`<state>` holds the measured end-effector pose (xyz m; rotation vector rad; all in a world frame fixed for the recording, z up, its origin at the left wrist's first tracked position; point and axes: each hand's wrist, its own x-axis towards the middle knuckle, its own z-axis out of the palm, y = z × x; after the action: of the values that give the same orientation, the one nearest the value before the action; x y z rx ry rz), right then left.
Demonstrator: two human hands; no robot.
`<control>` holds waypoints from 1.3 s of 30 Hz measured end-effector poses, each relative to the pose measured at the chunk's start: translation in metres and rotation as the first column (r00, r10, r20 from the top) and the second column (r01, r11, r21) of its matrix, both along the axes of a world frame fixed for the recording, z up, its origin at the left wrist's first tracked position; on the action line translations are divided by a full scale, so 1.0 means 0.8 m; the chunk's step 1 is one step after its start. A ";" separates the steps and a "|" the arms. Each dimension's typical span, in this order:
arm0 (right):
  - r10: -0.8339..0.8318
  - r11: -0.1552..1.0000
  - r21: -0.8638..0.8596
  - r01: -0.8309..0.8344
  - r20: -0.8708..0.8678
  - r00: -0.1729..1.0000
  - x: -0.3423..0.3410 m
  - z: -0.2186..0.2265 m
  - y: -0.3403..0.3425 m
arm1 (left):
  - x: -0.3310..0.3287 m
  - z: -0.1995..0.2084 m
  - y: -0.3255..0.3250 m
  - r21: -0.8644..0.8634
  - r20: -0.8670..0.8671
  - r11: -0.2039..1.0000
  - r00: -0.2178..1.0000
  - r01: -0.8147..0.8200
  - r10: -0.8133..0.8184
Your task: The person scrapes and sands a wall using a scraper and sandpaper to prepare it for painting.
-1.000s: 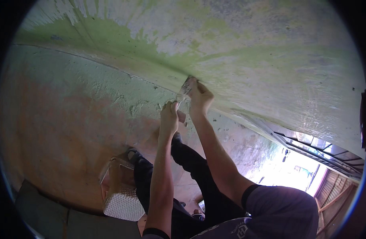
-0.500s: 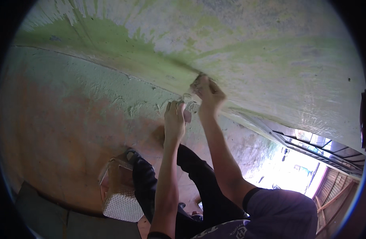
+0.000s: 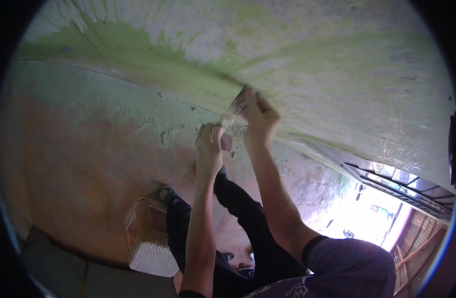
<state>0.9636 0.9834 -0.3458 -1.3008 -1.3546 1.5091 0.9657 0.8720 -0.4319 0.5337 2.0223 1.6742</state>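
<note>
In front of the wall my right hand (image 3: pixel 261 119) is closed round a flat, smeared scraper (image 3: pixel 237 105), whose blade slants down to the left. My left hand (image 3: pixel 208 146), lower and to the left, is closed with its thumb up, close to the scraper's lower end. A pale, smeared edge (image 3: pixel 227 120) shows between the thumb and the blade; the rest of what this hand holds is hidden. A reddish-brown piece (image 3: pixel 227 143) sticks out beside the left hand, and I cannot tell what it belongs to.
The patchy green and whitish wall (image 3: pixel 317 59) rises ahead, meeting the floor (image 3: pixel 79 149) along a slanting line. Pale crumbs (image 3: pixel 167 136) lie near it. A box-like stool with a white textured side (image 3: pixel 153 258) stands by my leg. A barred window (image 3: pixel 401 179) is at right.
My left hand has shifted slightly left and up, and the reddish-brown piece with it. More of the scraper's blade shows between the hands. My right hand has hardly moved.
</note>
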 end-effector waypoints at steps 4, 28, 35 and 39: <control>0.047 0.995 0.061 -0.073 0.353 0.935 -0.016 -0.044 -0.029 | 0.005 -0.043 -0.038 -0.044 -0.065 0.999 0.998 -0.013 0.010; 0.471 0.870 -0.078 -0.487 0.426 0.773 0.133 0.257 -0.139 | 0.151 0.271 -0.110 0.182 0.477 0.978 0.879 -0.106 0.006; 0.618 0.784 -0.329 -0.527 0.330 0.713 0.185 0.373 -0.221 | 0.209 0.388 -0.329 0.000 0.235 0.996 0.968 -0.085 0.082; 0.646 0.727 -0.399 -0.559 0.119 0.754 0.165 0.418 -0.232 | 0.208 0.454 -0.449 -0.211 0.368 0.941 0.870 -0.265 0.328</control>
<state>1.0958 0.7974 -0.0110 -1.3560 -1.8797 2.1639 1.1319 0.5125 -0.0685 -0.1795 1.9677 1.6111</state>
